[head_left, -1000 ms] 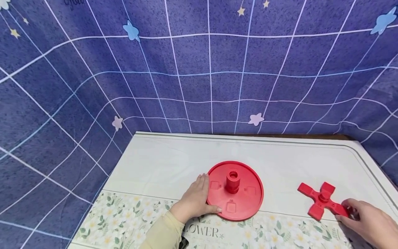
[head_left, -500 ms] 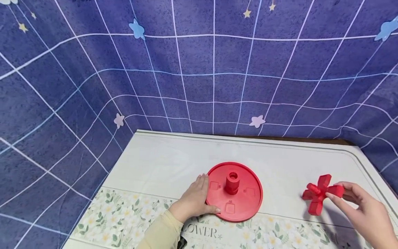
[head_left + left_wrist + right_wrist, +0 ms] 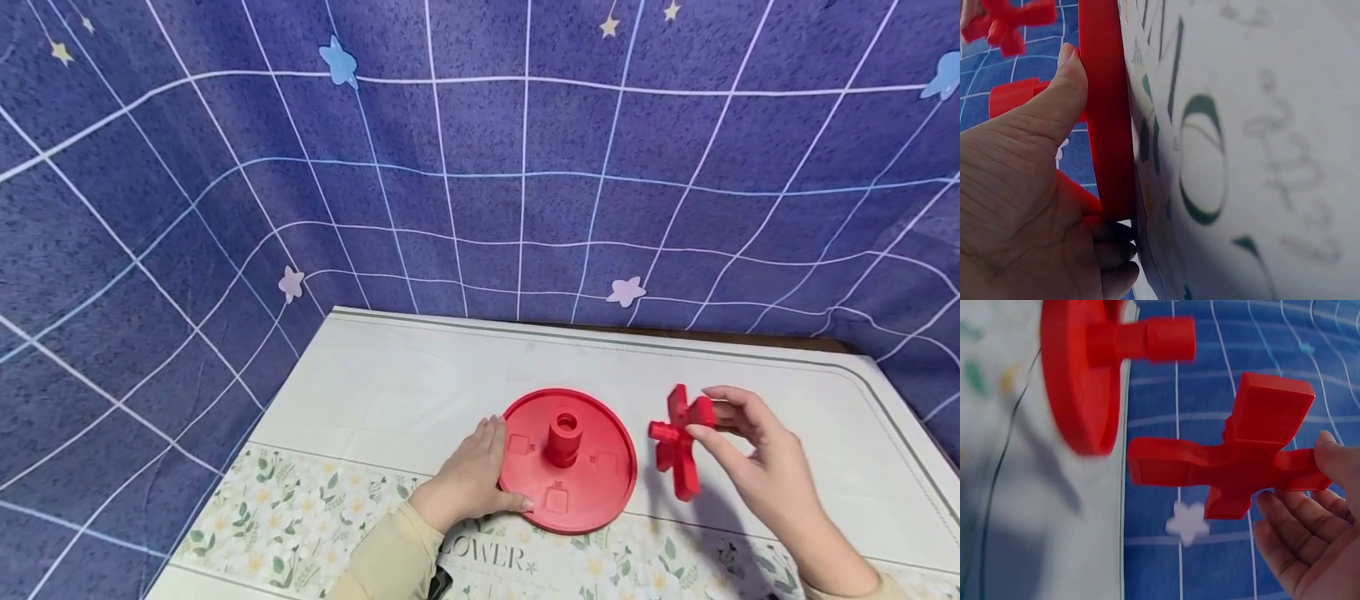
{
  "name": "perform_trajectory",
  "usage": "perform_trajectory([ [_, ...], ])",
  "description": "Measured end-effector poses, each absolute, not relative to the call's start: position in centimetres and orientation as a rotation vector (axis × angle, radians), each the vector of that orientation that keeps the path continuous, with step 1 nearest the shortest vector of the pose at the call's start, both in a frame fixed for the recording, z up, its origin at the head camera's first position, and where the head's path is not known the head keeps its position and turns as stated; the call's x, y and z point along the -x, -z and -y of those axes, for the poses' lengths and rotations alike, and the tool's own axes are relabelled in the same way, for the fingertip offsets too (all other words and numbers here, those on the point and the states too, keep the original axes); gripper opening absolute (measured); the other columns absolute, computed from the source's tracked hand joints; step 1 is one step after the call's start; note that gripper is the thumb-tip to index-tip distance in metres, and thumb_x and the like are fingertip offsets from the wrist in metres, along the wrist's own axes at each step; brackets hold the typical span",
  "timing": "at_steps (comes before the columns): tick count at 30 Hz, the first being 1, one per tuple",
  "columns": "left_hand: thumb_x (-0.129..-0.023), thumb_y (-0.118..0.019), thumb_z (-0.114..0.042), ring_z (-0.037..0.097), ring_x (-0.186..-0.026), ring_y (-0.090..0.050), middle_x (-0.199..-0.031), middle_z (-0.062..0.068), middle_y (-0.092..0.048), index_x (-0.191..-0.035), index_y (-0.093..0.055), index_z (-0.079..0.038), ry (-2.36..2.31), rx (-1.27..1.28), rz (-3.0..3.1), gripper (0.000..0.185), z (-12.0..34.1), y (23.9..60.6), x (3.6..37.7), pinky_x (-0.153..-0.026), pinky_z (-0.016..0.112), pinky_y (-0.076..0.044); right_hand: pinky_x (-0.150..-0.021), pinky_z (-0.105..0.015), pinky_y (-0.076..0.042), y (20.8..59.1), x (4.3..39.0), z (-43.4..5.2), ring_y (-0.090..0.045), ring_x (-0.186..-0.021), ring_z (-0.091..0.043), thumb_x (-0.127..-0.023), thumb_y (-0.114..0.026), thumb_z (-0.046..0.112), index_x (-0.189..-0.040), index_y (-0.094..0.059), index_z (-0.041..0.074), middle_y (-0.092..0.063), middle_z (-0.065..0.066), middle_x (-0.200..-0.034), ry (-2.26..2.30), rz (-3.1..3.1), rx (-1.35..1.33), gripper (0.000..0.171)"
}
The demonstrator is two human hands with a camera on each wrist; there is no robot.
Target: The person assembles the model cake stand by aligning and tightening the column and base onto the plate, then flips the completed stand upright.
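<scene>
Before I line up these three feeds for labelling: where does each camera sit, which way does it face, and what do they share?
Head: worn high, facing forward and down at the table; shows the left hand on the red disc and the right hand holding the red cross piece.
Left wrist: low beside the disc's rim, facing along the tablecloth; shows thumb and palm.
Right wrist: beneath the cross piece, facing the disc's post; shows fingers.
All three share the disc and the cross piece.

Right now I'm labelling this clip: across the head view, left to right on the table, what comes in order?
Left hand → red round base with its centre post → red cross piece → right hand.
</scene>
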State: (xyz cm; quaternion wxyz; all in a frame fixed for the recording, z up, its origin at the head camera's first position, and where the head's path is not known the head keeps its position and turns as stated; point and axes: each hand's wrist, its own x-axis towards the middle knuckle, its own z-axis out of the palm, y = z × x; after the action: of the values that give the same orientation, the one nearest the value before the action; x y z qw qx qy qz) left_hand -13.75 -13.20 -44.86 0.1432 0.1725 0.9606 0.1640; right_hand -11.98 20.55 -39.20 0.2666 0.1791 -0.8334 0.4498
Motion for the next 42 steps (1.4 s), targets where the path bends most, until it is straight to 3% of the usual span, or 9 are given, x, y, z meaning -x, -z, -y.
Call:
perform_trajectory([
  [3,-0.075,-0.075,-0.06,0.035,-0.147,-0.015,-0.158,0.02,-0.022,-0.153,-0.018,0.004,-0.477,-0.493,-2.771,0.116,13.2,44.8,13.7,-0.116,0.045,-0.024,-0.082,-0.009,-0.046,38.9,12.9,-18.7,-0.064,-0.084,0.002,-0.069,-0.078,-0.016,-0.115,-0.062,0.002,-0.069,-0.002,-0.089,-1.215,2.211,-0.601,0.052],
  [14,-0.076,-0.074,-0.062,0.035,-0.147,-0.015,-0.158,0.021,-0.021,-0.153,-0.018,0.005,-0.467,-0.511,-2.782,0.116,13.3,44.8,13.7,-0.116,0.045,-0.024,-0.083,-0.013,-0.046,38.5,15.1,-13.5,-0.062,-0.089,-0.009,-0.071,-0.083,0.0,-0.12,-0.066,0.01,-0.069,0.002,-0.1,-1.114,2.201,-0.767,0.053],
  [19,-0.075,-0.073,-0.063,0.034,-0.147,-0.016,-0.158,0.02,-0.022,-0.153,-0.018,0.004,-0.442,-0.515,-2.784,0.116,13.2,44.9,13.8,-0.116,0.045,-0.024,-0.092,-0.013,-0.043,38.6,15.7,-12.3,-0.063,-0.096,-0.012,-0.075,-0.083,0.01,-0.122,-0.066,0.012,-0.069,0.003,-0.104,-1.01,2.218,-0.864,0.05],
  [23,-0.075,-0.073,-0.063,0.034,-0.147,-0.016,-0.158,0.02,-0.022,-0.153,-0.018,0.004,-0.427,-0.513,-2.787,0.116,13.2,44.9,13.8,-0.116,0.044,-0.025,-0.092,-0.022,-0.048,38.7,16.1,-11.4,-0.063,-0.099,-0.015,-0.088,-0.072,0.035,-0.121,-0.067,0.013,-0.068,0.001,-0.106,-0.898,2.208,-0.944,0.04],
  [27,-0.075,-0.073,-0.062,0.035,-0.146,-0.017,-0.157,0.021,-0.023,-0.153,-0.019,0.005,-0.424,-0.517,-2.792,0.116,13.2,45.0,13.8,-0.115,0.045,-0.026,-0.078,-0.033,-0.054,38.7,16.2,-10.6,-0.061,-0.095,-0.014,-0.094,-0.057,0.049,-0.122,-0.067,0.015,-0.068,0.001,-0.103,-0.826,2.201,-0.987,0.045],
  [33,-0.076,-0.073,-0.062,0.035,-0.147,-0.016,-0.158,0.021,-0.022,-0.153,-0.019,0.005,-0.419,-0.522,-2.785,0.115,13.3,45.0,13.7,-0.115,0.045,-0.026,-0.074,-0.036,-0.056,38.8,15.9,-9.6,-0.06,-0.097,-0.017,-0.088,-0.071,0.035,-0.124,-0.068,0.018,-0.066,0.0,-0.104,-0.767,2.199,-1.059,0.039],
  [38,-0.077,-0.072,-0.063,0.035,-0.147,-0.016,-0.158,0.021,-0.021,-0.153,-0.018,0.005,-0.416,-0.524,-2.779,0.115,13.3,44.9,13.7,-0.115,0.044,-0.026,-0.074,-0.034,-0.054,38.7,15.8,-8.6,-0.058,-0.094,-0.017,-0.075,-0.083,0.018,-0.124,-0.069,0.019,-0.065,0.001,-0.102,-0.657,2.203,-1.137,0.051],
  [42,-0.076,-0.072,-0.063,0.035,-0.147,-0.016,-0.158,0.02,-0.021,-0.153,-0.018,0.004,-0.415,-0.518,-2.781,0.116,13.3,44.9,13.7,-0.115,0.044,-0.026,-0.078,-0.034,-0.054,38.6,15.7,-7.9,-0.059,-0.095,-0.017,-0.073,-0.086,0.02,-0.119,-0.07,0.015,-0.068,0.002,-0.102,-0.592,2.231,-1.159,0.049],
])
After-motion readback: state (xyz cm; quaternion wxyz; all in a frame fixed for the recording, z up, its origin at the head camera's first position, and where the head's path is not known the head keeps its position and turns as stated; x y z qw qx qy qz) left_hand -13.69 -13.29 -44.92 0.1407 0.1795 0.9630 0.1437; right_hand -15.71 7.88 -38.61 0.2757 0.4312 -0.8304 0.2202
